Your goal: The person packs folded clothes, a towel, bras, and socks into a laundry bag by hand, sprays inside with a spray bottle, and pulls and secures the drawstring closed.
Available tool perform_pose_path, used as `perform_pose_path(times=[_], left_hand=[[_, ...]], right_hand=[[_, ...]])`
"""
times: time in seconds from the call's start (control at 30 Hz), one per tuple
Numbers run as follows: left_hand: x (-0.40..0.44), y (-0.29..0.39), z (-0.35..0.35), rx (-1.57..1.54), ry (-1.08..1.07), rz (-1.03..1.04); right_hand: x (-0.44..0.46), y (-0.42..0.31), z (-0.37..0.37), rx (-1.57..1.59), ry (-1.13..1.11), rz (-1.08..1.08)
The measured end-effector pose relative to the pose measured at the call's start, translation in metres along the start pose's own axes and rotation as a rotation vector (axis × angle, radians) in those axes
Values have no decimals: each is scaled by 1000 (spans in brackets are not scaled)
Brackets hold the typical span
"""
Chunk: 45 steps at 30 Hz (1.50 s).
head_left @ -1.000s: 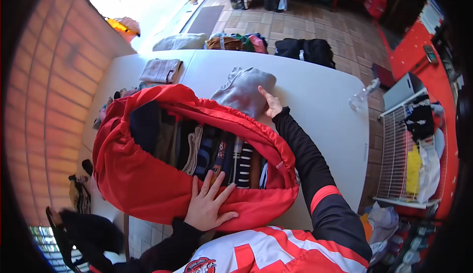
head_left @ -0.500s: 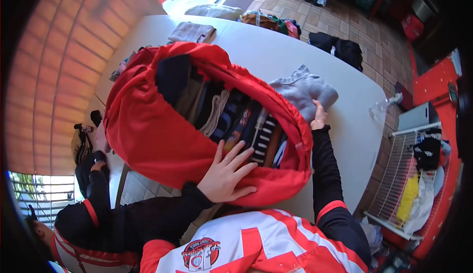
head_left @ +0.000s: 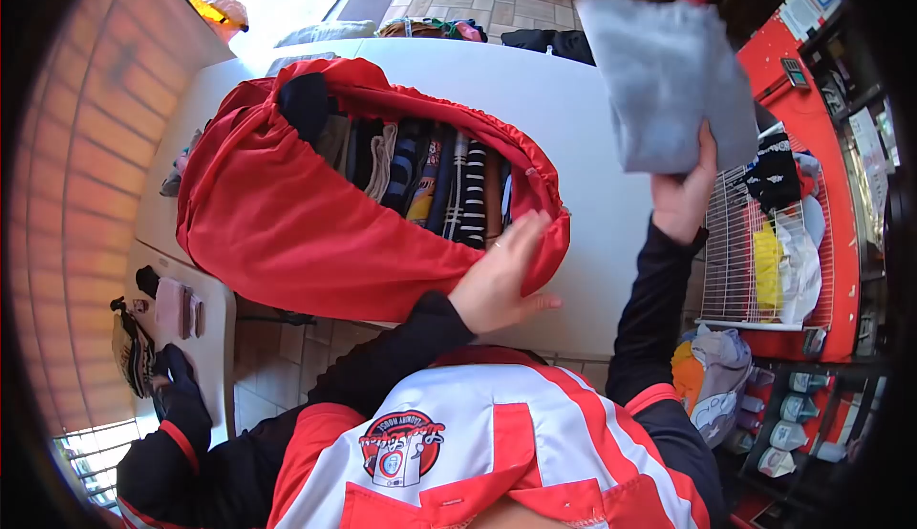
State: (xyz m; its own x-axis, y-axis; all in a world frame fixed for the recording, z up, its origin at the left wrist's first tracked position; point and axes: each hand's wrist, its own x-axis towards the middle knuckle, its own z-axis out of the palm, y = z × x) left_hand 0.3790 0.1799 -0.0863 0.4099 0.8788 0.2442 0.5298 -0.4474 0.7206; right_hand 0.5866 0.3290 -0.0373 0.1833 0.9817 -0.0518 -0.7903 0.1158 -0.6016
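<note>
1. Nearest, the left hand (head_left: pixel 506 276) hangs over the near rim of the red drawstring bag (head_left: pixel 315 252), fingers extended and blurred, nothing visible in its grasp. It has shifted towards the bag's right end; whether it touches the fabric, I cannot tell.
2. The bag lies gaping on the white worktop (head_left: pixel 611 271), with folded clothes (head_left: pixel 449 180) on edge in a row inside, striped ones among them.
3. Farther out, the right hand (head_left: pixel 683 195) grips a folded grey garment (head_left: pixel 669 90), thumb across its face. Half a second ago the garment lay on the worktop; now it is raised, right of the bag and outside it, so the pick-up looks done.
4. Beyond the worktop's far edge sits a black bundle (head_left: pixel 564 47).
</note>
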Motion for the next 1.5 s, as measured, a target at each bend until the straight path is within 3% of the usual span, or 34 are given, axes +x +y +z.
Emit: perform_pose_path(times=[0.03,0.1,0.17,0.23,0.3,0.37,0.4,0.47,0.53,0.57,0.6,0.63,0.67,0.7,0.73,0.77,0.8,0.83,0.93,0.97,1.03,1.07,1.13,1.17,1.2,1.23,1.33,1.4,1.43,1.5], left_hand=[[0,-1,-8,-232,201,33],[-5,-4,-33,-938,145,-257],[-6,-19,-50,-1130,350,-194],[-4,-15,-74,-1111,571,-184],[-8,-46,-80,-838,577,-382],[-24,-80,-79,-822,625,-503],[-28,-85,-86,-837,611,-530],[-33,-91,-99,-849,591,-560],[-29,-94,-108,-790,407,-546],[-22,-98,-108,-789,401,-551],[-11,-106,-107,-762,438,-574],[-1,-110,-106,-733,477,-593],[10,-99,-106,-537,457,-638],[15,-95,-105,-528,456,-632],[21,-92,-107,-670,393,-568],[30,-90,-111,-809,334,-493],[33,-88,-107,-754,378,-397],[36,-97,-101,-751,381,-403],[40,-104,-84,70,499,-294],[44,-98,-88,74,501,-293],[60,-58,-102,629,531,-56],[69,-52,-99,603,431,8],[73,-48,-77,522,34,-23],[69,-47,-62,462,-158,-145],[66,-45,-48,659,-344,-219],[60,-41,-40,652,-232,-161],[66,-45,-39,620,-267,-280],[78,-52,-37,645,-378,-371],[82,-52,-36,641,-366,-388],[87,-52,-36,646,-422,-410]], right_hand=[[-16,8,20,66,-20,10],[-68,37,57,71,-58,-66],[-115,71,61,126,-83,152],[-149,110,28,-176,-237,142],[-172,139,-16,-777,-483,-192],[-184,116,3,-172,-228,685],[-173,97,4,-163,-232,679],[-137,53,-9,-735,-588,910],[-114,63,-22,-874,-511,35],[-98,61,-17,-1212,-374,-194],[-79,75,-21,-1476,-337,-625],[-59,97,-34,-1525,-327,-709],[-40,123,-57,-1547,-388,-560],[-35,129,-55,-1559,-446,-408],[-32,127,-58,-1547,-444,-420],[-29,122,-62,-1422,-379,-388],[-28,109,-55,-1300,-320,-346],[-26,96,-52,-1138,-239,-152],[-21,79,-46,-416,-242,117],[-21,75,-40,-414,-246,118],[-26,72,-26,-378,-252,188],[-30,70,-19,-378,-255,197],[-34,63,-3,-349,-232,127],[-36,53,2,-348,-214,109],[-37,45,8,-419,-206,-24],[-39,37,12,-485,-196,-158],[-58,12,16,-604,-96,-152],[-59,-1,23,-414,-142,-328],[-52,-5,16,-473,-212,-393],[-38,-7,17,-977,-293,-515]])
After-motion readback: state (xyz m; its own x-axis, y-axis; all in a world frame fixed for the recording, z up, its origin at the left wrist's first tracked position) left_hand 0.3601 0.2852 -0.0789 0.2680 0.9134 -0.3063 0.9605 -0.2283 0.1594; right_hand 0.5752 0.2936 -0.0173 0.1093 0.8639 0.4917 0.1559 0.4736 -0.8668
